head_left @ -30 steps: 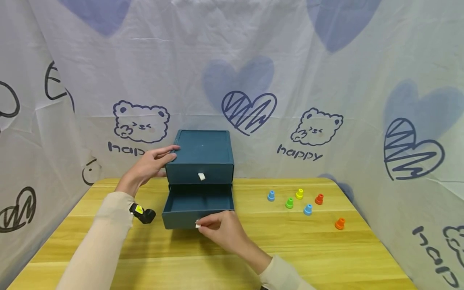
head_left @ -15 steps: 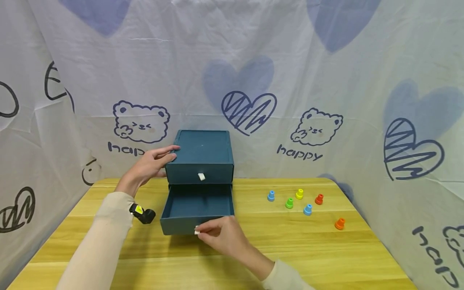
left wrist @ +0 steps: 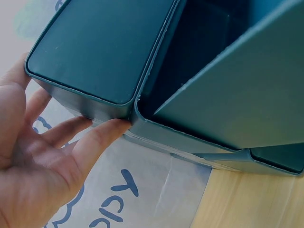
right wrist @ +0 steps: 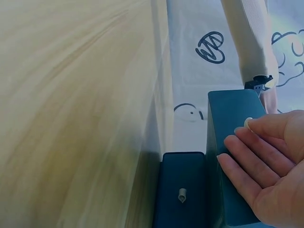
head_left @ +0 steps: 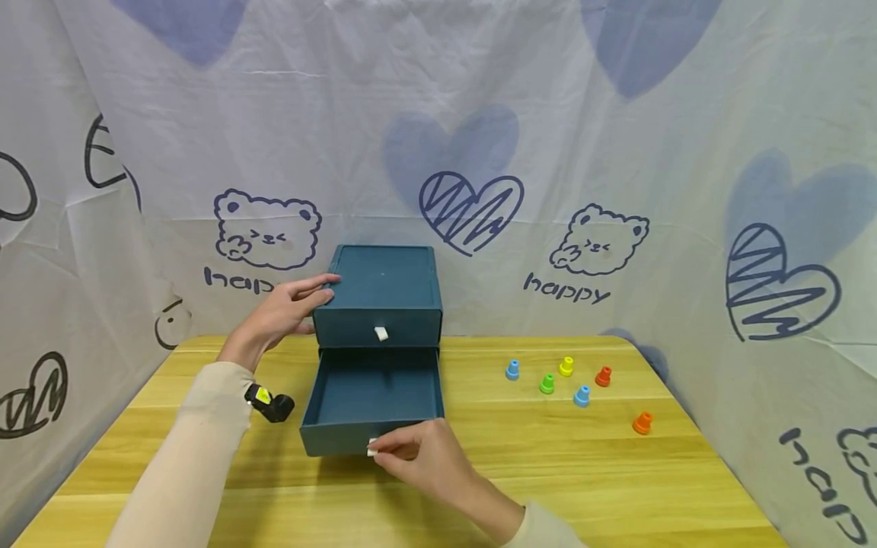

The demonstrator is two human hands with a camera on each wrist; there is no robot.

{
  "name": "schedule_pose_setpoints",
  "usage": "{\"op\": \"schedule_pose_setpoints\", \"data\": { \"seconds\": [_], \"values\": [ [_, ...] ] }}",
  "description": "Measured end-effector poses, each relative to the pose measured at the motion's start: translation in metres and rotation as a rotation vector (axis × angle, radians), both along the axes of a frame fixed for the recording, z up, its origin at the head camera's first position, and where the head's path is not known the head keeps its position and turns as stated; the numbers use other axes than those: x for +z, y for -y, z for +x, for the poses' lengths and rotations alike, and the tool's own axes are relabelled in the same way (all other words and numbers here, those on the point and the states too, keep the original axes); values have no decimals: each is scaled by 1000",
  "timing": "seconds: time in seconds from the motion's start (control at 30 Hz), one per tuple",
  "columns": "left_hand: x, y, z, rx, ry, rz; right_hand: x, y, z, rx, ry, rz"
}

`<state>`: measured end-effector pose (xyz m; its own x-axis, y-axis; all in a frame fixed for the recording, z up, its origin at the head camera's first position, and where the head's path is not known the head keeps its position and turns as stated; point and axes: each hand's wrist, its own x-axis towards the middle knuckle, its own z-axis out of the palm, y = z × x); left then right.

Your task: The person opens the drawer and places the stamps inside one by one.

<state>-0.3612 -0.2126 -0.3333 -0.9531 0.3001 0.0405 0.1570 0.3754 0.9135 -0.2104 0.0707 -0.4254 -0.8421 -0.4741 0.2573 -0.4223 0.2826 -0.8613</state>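
The right hand (head_left: 428,457) pinched the small white pull tab (head_left: 373,447) on the lower drawer (head_left: 370,403) of the teal two-drawer box (head_left: 380,293), which stood drawn well out over the wooden table (head_left: 617,487). The left hand (head_left: 284,312) lay with straight fingers against the box's left side, bracing it. Opening looked nearly done; next would call for releasing the tab and reaching the coloured pegs (head_left: 565,377) lying well apart to the right.

Cream ribbed long sleeves (head_left: 199,434), black wrist camera with yellow mark (head_left: 269,403)
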Motion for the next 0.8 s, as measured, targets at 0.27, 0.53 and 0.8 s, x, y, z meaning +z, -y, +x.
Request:
{"op": "schedule_pose_setpoints", "data": {
  "seconds": [0.27,0.53,0.8],
  "values": [
    [-1,0,0,1,-3,-10,-2,-2,4,13,1,-11],
    [0,-1,1,8,-2,-10,-3,-1,9,15,-20,-6],
    [0,-1,0,5,2,0,-6,1,12,20,-67,17]
  ]
}}
